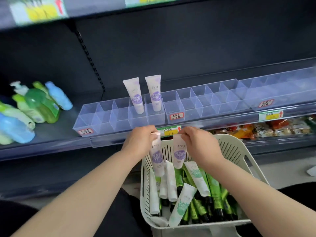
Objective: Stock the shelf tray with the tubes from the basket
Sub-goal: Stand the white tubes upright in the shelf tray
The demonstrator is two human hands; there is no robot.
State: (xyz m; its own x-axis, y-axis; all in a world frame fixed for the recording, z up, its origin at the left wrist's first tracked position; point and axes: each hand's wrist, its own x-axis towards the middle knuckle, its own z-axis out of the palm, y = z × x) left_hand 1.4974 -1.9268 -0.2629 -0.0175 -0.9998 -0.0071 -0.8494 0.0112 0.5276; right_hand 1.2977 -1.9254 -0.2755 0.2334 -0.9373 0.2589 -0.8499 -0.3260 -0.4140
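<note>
The step in hand is the carry from basket to shelf: each of the two hands pinches one tube by its flat crimped end, so the cap end hangs down. The left hand (pixel 140 141) holds a pale plastic tube with a purple round label (pixel 156 159), and the right hand (pixel 200 142) holds a matching pale purple-labelled tube (pixel 178 154). Both tubes hang just above the far end of the cream perforated plastic basket (pixel 239 151), which sits at five o'clock in the view and holds many more tubes: glossy green ones (pixel 213 194) and white ones with a green leaf print (pixel 181 206). At twelve o'clock from the hands, on the dark shelf, lies the clear plastic shelf tray with divided compartments (pixel 102 120). Two more pale purple-labelled tubes (pixel 135 96) stand cap-down in neighbouring compartments near its right end; whether in the back or front row I cannot tell. The remaining compartments look free. The next move likely calls for lifting both tubes up and forward over the tray's front wall, then lowering each cap-first into its own free compartment beside the standing pair, keeping them upright.
</note>
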